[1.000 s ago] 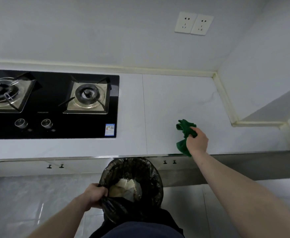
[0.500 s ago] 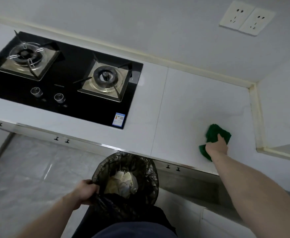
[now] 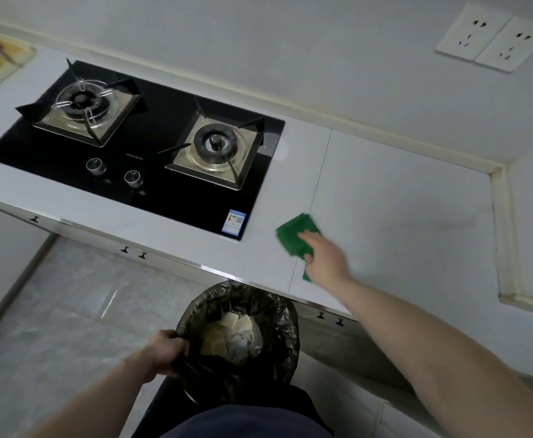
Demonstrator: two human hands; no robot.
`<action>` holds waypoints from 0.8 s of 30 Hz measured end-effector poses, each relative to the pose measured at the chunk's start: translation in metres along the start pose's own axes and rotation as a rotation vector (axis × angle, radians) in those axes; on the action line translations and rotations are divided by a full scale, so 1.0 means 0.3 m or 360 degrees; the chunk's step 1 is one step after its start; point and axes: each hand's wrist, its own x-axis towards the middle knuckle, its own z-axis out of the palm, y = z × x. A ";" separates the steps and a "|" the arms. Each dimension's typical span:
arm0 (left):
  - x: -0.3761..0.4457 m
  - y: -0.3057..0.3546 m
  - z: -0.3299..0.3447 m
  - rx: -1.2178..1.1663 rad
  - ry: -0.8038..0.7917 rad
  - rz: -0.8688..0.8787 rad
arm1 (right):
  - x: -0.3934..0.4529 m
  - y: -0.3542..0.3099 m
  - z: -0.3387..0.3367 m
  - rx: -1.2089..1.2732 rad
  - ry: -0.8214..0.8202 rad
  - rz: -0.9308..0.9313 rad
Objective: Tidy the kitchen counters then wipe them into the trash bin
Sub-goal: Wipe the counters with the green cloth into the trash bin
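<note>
The right hand (image 3: 325, 259) presses a green cloth (image 3: 295, 233) flat on the white tabletop (image 3: 401, 197), its fingers laid over the cloth rather than bunching it, just right of the black gas hob (image 3: 151, 147) and near the front edge. The left hand (image 3: 165, 352) grips the rim of a trash bin (image 3: 278, 314) lined with a black bag, held below the tabletop's edge and a little left of the cloth. To do the wipe well, the person should probably keep the cloth flat under steady pressure, draw it toward the front edge in one stroke, and line the bin's mouth up under the spot where the cloth will cross, so crumbs fall in and not on the floor. Any crumbs on the pale surface are too small to make out. The cloth and right hand are blurred, so the exact lie of the fingers is unclear. The bin's base is hidden behind the person's dark clothing, and pale crumpled waste shows inside.
</note>
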 end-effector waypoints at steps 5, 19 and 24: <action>-0.017 0.004 0.008 0.0010 -0.0005 -0.0009 | -0.220 -0.284 0.130 -0.0019 -0.0337 -0.0533; -0.013 -0.027 -0.008 0.0027 0.0001 0.0032 | -0.094 -0.160 -0.115 0.0624 0.0095 -0.0089; 0.012 -0.033 -0.014 0.0040 0.0011 0.0031 | 0.074 0.081 -0.275 0.0520 0.0538 0.0261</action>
